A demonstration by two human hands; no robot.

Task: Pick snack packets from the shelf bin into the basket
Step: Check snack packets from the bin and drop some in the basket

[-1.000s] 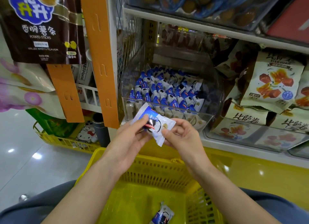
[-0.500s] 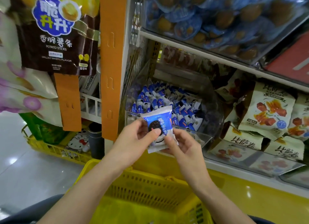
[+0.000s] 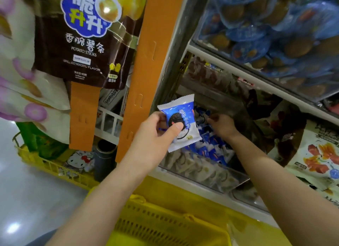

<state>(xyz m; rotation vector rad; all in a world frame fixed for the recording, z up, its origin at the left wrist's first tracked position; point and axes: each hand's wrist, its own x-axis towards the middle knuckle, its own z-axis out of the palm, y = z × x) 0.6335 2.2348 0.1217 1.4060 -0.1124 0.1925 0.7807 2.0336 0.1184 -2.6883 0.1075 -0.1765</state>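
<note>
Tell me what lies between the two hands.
Head view: the blue-and-white packet pinched by the left hand, then bin packets before the right hand.

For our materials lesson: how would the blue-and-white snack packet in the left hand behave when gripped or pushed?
Probably light: the left hand holds the snack packet up by a pinch alone. Its glossy film looks slippery. It stands unsupported above the grip, so the contents likely stiffen it, though hard squeezing might crack them.
</note>
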